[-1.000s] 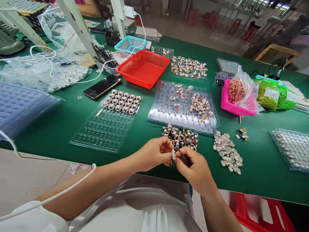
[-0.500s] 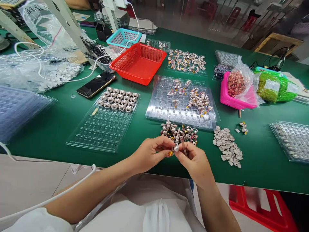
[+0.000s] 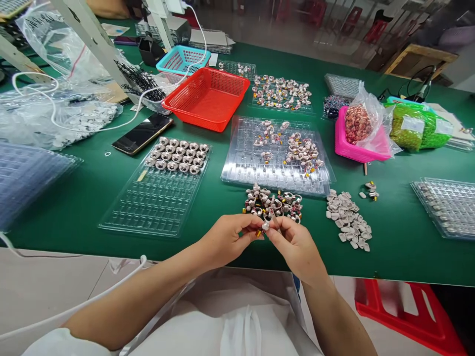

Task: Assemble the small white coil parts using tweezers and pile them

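Note:
My left hand (image 3: 225, 241) pinches a small pale earbud part (image 3: 265, 226) with a gold tab, between thumb and forefinger. From the other side, the fingertips of my right hand (image 3: 300, 250) close on the same part. A thin brownish flat stick (image 3: 274, 218) also stands in my right hand, slanting up between the fingers. Just beyond both hands lies a heap of similar earbud parts (image 3: 274, 201) with gold tabs and dark red wires. Pale oblong caps (image 3: 349, 221) are piled to the right. My fingers partly cover the held part.
A clear tray (image 3: 144, 212) holding rows of shiny round pieces lies left. Stacked clear trays (image 3: 241, 168) with loose parts are ahead. Around them are a phone (image 3: 143, 133), a red basket (image 3: 208, 116), a pink basket (image 3: 365, 153) and a filled tray (image 3: 445, 207).
The view has shifted slightly, so the table's things appear a little further left. Both hands keep hold of the earbud part, which has turned slightly; the stick leans more to the left.

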Tool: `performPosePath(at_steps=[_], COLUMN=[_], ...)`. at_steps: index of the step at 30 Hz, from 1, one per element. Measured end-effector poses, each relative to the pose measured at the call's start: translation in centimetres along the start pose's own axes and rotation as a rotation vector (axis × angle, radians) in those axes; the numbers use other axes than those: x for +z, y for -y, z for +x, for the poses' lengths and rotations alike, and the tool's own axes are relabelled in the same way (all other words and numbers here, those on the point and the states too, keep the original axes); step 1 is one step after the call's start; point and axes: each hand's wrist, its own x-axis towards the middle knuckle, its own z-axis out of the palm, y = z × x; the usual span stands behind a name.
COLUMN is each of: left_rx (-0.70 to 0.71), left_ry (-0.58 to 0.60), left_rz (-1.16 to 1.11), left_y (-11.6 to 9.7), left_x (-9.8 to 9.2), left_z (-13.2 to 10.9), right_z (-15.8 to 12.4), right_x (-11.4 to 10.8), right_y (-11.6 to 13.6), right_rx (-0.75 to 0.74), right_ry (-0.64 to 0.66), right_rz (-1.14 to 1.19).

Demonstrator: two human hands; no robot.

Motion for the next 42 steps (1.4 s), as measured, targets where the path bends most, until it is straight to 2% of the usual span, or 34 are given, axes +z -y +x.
performPosePath(at_steps=[7, 16, 26, 29, 32, 37, 42], left_rx=[-0.024, -0.075, -0.142, -0.123, -0.127, -0.186, -0.241], left_ry=[-0.030, -0.023, -0.039, -0.037, -0.060, -0.104, -0.112], left_rz=[-0.055, -0.086, -0.243, -0.223, -0.199, -0.352, -0.575], left_y=[-0.3, -0.7, -0.8, -0.8, -0.5, -0.1, -0.5], left_x=[0.0, 0.1, 0.7, 0.6, 0.6, 0.9, 0.6], left_z=[0.1, 0.0, 0.2, 0.3, 0.3, 0.4, 0.5], right_z=[0.2, 0.5, 1.5, 1.6, 1.4, 0.5, -0.2], right_x=[0.0, -0.5, -1.4, -1.3, -0.9, -0.2, 0.0], right_y=[-0.3, 1.0, 0.7, 0.8, 0.9, 0.9, -0.1], right_rx=[-0.003, 0.025, 0.024, 0.029, 0.016, -0.160, -0.403], right_ry=[0.015, 0.069, 0.172, 0.159, 0.094, -0.069, -0.113], right_rz=[-0.038, -0.129, -0.023, -0.022, -0.028, -0.156, -0.228])
